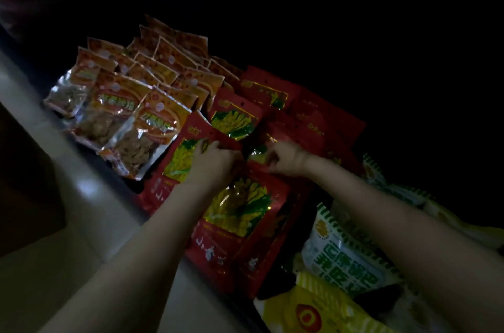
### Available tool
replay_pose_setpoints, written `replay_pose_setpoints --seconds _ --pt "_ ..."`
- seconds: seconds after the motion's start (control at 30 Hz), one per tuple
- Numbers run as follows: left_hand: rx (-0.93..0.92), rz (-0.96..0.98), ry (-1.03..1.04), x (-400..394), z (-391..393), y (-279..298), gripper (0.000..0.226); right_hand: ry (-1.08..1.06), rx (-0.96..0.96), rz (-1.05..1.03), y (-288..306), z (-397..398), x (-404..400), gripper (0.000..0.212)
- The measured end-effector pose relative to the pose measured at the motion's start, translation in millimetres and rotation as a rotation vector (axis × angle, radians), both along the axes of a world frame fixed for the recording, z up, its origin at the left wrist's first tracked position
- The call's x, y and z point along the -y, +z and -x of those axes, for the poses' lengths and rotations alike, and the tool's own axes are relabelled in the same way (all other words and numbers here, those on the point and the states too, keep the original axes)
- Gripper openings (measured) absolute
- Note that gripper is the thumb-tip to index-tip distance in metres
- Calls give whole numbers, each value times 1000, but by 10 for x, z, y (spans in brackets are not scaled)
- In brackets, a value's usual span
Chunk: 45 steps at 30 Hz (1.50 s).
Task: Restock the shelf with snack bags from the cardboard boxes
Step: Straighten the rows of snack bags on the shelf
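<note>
Hands work at the top edges of the red bags near the shelf's front edge. The left hand (215,159) has its fingers curled over the top of one red bag (188,158), gripping it. The right hand (283,159) is curled at the top of the neighbouring red bag (237,207); whether it pinches the bag or only rests there cannot be told, since the view is dark and blurred at that point. The two hands are near each other but apart.

Red bags stand in leaning rows running back into the shelf (90,196). Orange bags (147,128) stand in rows toward the left end. White-and-green bags (346,253) and a yellow bag (313,313) lie loosely toward the right end. No cardboard box is clearly in view.

Risks from this point:

- Toppling. The red bags lean on one another; pulling one forward could, in all likelihood, bring down the row behind it.
- Overhang. The front red bags sit at the shelf's front edge; a push from behind may slide one off.
- Mixing. The loose bags at the right end touch the red row and could slip into it.
- Poor light. Misplaced or crooked bags may go unnoticed.
</note>
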<state>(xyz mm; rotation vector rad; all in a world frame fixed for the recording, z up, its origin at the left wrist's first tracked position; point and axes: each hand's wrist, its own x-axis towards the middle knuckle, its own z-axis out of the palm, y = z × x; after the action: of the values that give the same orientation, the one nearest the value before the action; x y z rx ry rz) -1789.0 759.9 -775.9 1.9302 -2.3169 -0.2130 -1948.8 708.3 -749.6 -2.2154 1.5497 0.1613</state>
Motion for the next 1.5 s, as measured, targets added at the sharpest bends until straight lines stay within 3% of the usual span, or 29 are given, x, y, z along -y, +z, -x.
replay_pose_setpoints --seconds 0.07,0.23,0.4,0.47,0.57,0.73,0.87,0.93,1.07,1.13,1.27,1.37,1.5 --pt "-6 56 -55 55 -31 -13 29 -30 -19 68 10 -23 57 31" --pt "-142 205 -229 83 92 -265 30 -276 238 162 -9 39 -41 25" --pt "-123 -49 -362 450 0 -206 31 -354 409 88 -92 32 -125 23" --pt "-113 -58 -360 520 -47 -173 32 -365 458 144 -14 132 -135 19" --pt "-115 -23 -350 460 -105 -203 36 -449 299 358 68 300 -42 22" --pt "-142 32 -363 353 -183 -161 39 -470 105 125 -158 342 91 58" --pt "-205 19 -350 264 -195 -58 63 -453 301 32 -145 365 112 45" --pt "-210 24 -365 209 -167 -32 56 -421 379 29 -104 452 56 41" --pt "-153 52 -373 177 -79 -31 48 -320 184 278 142 715 3 37" --pt "-119 61 -358 185 -7 -40 49 -269 105 297 208 781 -52 33" --pt "-2 28 -351 202 145 -98 52 -237 154 236 34 690 -238 29" --pt "73 17 -336 212 155 -71 59 -252 303 203 77 667 -260 27" --pt "-31 17 -352 253 106 -27 91 -219 314 59 173 672 -291 27"
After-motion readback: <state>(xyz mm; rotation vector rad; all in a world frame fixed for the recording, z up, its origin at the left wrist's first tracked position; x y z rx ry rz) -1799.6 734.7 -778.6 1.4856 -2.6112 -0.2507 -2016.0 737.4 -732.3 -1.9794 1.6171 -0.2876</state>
